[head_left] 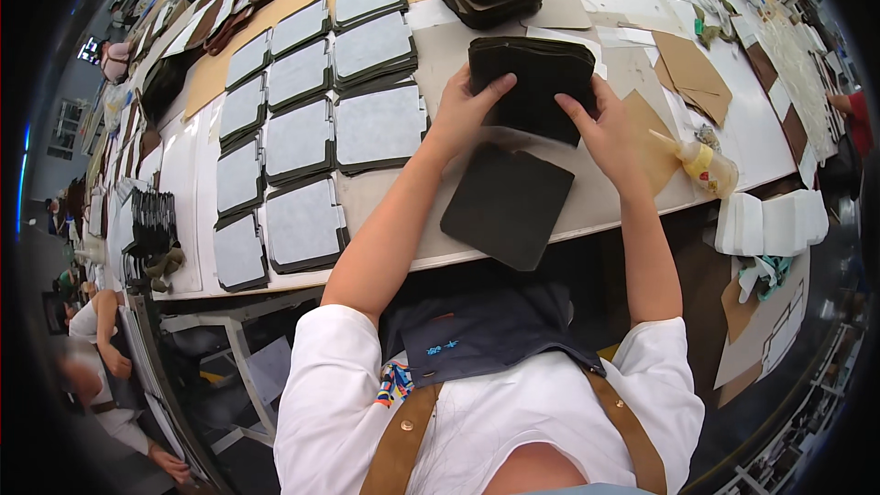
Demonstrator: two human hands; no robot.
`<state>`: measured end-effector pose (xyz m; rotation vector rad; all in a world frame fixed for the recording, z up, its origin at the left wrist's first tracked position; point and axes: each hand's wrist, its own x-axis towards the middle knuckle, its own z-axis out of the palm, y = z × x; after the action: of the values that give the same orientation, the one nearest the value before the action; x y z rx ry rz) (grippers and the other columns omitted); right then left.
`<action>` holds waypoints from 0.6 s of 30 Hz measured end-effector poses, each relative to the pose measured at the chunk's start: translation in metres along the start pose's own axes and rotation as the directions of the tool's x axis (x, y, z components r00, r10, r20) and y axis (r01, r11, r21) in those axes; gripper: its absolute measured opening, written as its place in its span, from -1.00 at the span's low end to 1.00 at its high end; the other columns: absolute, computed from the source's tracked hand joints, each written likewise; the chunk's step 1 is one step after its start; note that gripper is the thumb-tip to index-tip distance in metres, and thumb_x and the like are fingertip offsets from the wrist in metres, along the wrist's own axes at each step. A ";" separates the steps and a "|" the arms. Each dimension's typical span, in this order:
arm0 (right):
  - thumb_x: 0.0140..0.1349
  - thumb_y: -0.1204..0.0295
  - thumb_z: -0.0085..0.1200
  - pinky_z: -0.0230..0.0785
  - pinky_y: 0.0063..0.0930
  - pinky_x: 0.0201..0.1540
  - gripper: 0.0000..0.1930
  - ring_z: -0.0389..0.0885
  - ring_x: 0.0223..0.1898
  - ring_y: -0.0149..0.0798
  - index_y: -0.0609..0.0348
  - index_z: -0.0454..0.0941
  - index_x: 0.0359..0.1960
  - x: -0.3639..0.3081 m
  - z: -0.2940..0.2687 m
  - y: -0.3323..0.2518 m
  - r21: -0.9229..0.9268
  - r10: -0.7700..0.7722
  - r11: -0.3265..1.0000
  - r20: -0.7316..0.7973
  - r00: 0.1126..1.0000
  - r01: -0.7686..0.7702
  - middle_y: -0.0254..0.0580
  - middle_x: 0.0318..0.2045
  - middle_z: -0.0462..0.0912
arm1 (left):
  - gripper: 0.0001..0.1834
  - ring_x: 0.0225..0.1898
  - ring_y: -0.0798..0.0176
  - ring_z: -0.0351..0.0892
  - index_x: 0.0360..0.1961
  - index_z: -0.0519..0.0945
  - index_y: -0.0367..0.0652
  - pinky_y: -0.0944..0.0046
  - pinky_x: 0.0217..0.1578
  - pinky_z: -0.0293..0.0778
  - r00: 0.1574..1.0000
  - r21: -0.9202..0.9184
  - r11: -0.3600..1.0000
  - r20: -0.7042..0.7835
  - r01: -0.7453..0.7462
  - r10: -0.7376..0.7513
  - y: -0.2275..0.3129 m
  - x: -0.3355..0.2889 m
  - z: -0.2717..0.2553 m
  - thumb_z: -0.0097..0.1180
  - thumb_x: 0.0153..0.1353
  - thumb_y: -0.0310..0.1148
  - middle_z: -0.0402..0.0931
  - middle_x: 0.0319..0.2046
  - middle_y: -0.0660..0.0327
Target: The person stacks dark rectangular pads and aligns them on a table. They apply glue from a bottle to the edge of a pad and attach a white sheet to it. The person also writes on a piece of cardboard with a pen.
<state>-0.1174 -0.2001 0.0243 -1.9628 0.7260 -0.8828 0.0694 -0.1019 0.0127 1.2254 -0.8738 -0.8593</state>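
White short-sleeved cloth shirt (527, 403) and dark cloth apron (500, 341) lie nearest the head camera. Left hand (469, 108) and right hand (605, 133) clasp a stack of thin, black, rounded-corner sheets (536, 64) by opposite sides; one squarish dark flat panel (509, 206) lies wearer-side of the fingers, neither hand clearly nearer, long axis indeterminate. Blue embroidered characters (442, 346) mark the apron.

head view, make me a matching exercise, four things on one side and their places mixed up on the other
1. all-dark bundle
2. loose dark piece
3. white-topped pieces
4. squeeze bottle

A. right of the right hand
B. in rows, left of the left hand
C. gripped by both hands
D. at the table's near edge

Pairs: 1-C, 2-D, 3-B, 4-A
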 end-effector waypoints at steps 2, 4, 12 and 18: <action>0.25 0.29 0.23 0.38 -0.58 -0.36 -0.57 0.53 -0.45 -0.45 0.33 0.45 0.02 -0.007 -0.002 0.009 0.102 0.014 0.995 -0.017 1.000 -0.012 -0.18 -0.42 0.66 | -0.50 -0.06 0.36 0.52 0.07 0.49 -0.32 0.31 0.04 0.42 0.998 0.039 0.999 0.063 -0.018 0.016 0.000 0.003 0.000 0.27 0.24 -0.20 0.59 -0.08 0.18; 0.26 0.27 0.23 0.39 -0.59 -0.37 -0.53 0.56 -0.44 -0.45 0.33 0.41 0.07 -0.011 -0.005 0.011 0.184 0.083 0.980 -0.014 0.996 -0.079 -0.16 -0.41 0.67 | -0.44 -0.06 0.28 0.57 0.10 0.46 -0.33 0.29 0.02 0.45 0.997 0.179 0.984 0.081 -0.009 -0.006 0.003 0.014 0.003 0.27 0.23 -0.15 0.60 -0.08 0.07; 0.28 0.20 0.18 0.48 -0.21 -0.33 -0.38 0.66 -0.43 0.03 0.42 0.27 0.18 -0.019 -0.001 0.020 -0.362 0.129 0.924 -0.013 0.992 -0.125 0.17 -0.40 0.65 | -0.32 -0.05 -0.11 0.60 0.16 0.41 -0.27 0.05 -0.11 0.51 0.999 0.890 0.455 0.004 -0.020 0.036 -0.009 0.014 0.015 0.18 0.22 0.06 0.56 -0.04 -0.20; 0.28 0.14 0.16 0.45 -0.08 -0.33 -0.28 0.62 -0.44 0.19 0.48 0.21 0.26 -0.023 0.002 0.018 -0.522 0.081 0.849 -0.024 0.996 -0.081 0.22 -0.52 0.60 | -0.37 0.13 -0.08 0.48 0.15 0.42 -0.27 0.04 0.00 0.46 0.983 0.966 0.230 0.077 -0.115 0.168 -0.012 0.016 0.007 0.15 0.25 0.01 0.48 0.10 -0.09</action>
<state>-0.1319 -0.1900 0.0009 -2.3820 1.1344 -0.6763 0.0691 -0.1204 0.0033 2.1952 -1.5705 0.0271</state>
